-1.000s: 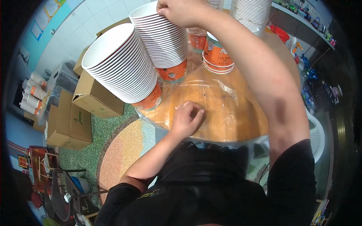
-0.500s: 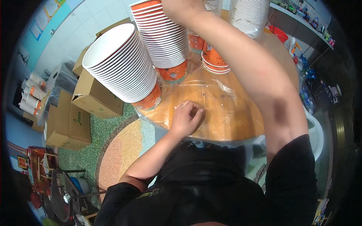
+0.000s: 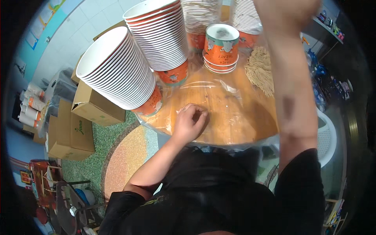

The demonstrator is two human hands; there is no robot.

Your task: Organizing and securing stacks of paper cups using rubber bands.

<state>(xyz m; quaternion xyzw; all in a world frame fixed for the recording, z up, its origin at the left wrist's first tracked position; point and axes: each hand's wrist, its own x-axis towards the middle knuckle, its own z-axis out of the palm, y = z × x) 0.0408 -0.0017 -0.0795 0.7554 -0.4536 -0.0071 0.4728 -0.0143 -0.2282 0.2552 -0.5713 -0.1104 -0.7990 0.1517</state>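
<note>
My left hand [image 3: 190, 123] rests at the near edge of the wooden table [image 3: 223, 117], its fingers loosely curled and nothing visible in them. At the upper right, my right hand [image 3: 289, 15] is raised over the table, smeared by motion, its fingers out of sight. Two tall stacks of orange paper cups with white rims, a nearer stack [image 3: 117, 70] and a farther stack [image 3: 158, 39], stand on the left. Beyond my left hand is a short upside-down stack of orange cups [image 3: 220, 51]. A heap of thin beige strands [image 3: 260, 70] lies beside my right forearm.
More cup stacks [image 3: 201, 17] stand at the back. Clear plastic film [image 3: 229, 88] covers part of the table. Cardboard boxes [image 3: 70, 129] sit on the floor at left. A white plastic seat [image 3: 326, 135] is at right, near a counter [image 3: 327, 29].
My right hand has swung from the top of the farther tall cup stack to the upper right, uncovering the upside-down cups and beige strands. My left hand stays almost in place.
</note>
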